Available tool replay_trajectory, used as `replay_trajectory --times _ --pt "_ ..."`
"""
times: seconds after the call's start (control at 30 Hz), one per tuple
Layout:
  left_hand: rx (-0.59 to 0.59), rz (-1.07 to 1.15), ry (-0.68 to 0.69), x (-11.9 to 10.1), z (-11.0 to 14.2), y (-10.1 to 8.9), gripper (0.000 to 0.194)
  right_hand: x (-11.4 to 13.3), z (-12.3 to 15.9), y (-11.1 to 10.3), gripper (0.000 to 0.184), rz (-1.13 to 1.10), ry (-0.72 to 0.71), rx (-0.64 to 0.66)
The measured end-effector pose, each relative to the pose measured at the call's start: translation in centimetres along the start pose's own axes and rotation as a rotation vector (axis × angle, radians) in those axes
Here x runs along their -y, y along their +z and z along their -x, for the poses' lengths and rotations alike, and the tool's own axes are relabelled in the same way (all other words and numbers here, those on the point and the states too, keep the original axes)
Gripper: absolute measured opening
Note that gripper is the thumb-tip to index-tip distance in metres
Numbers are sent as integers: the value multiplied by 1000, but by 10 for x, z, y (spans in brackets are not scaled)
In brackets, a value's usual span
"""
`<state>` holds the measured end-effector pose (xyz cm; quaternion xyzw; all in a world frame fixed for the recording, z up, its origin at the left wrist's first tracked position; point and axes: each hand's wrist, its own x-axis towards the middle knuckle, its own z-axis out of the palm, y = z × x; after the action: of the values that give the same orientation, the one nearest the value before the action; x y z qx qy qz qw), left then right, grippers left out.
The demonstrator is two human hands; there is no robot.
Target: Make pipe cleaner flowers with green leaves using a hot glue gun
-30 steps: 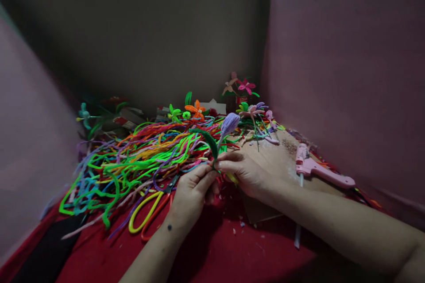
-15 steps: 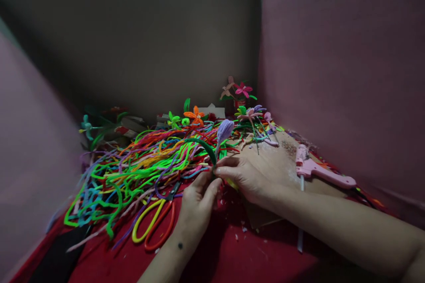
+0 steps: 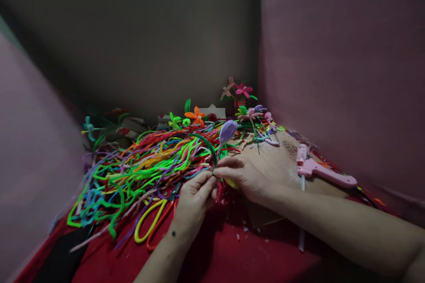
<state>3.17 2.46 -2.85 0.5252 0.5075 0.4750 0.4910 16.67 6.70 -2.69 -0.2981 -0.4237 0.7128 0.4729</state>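
Observation:
Both hands meet at the stem of a pipe-cleaner flower (image 3: pixel 228 131) with a pale purple bud, held upright. A dark green leaf (image 3: pixel 206 142) curves off its stem to the left. My left hand (image 3: pixel 195 194) pinches the stem low down between thumb and fingers. Just above and to the right, my right hand (image 3: pixel 242 176) pinches the same stem where the leaf joins it. The fingertips hide the joint itself. Beside my left wrist lie scissors (image 3: pixel 151 221) with yellow and red handles, partly covered by my left hand and forearm.
A large heap of colourful pipe cleaners (image 3: pixel 142 163) spreads to the left. At right, a pink glue gun (image 3: pixel 318 170) with a glue stick rests on a board (image 3: pixel 270 157). Finished flowers (image 3: pixel 195 116) stand along the back. Small scraps dot the red cloth (image 3: pixel 229 252).
My left hand's thumb lifted away half a second ago and is back against the stem now. The bud has turned slightly, showing a broader face. The view has shifted a little.

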Motion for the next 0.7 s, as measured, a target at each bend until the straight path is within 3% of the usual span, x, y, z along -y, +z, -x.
replay_trajectory --times 0.1,0.3,0.7 --pt "-12 -20 48 2 -2 -2 28 2 1 -1 18 57 -109 67" --pt "-38 -179 299 0 -7 -6 26 1 4 -2 7 222 -297 101" --pt "-86 -154 276 3 -6 -8 27 -7 2 -4 7 292 -384 127"
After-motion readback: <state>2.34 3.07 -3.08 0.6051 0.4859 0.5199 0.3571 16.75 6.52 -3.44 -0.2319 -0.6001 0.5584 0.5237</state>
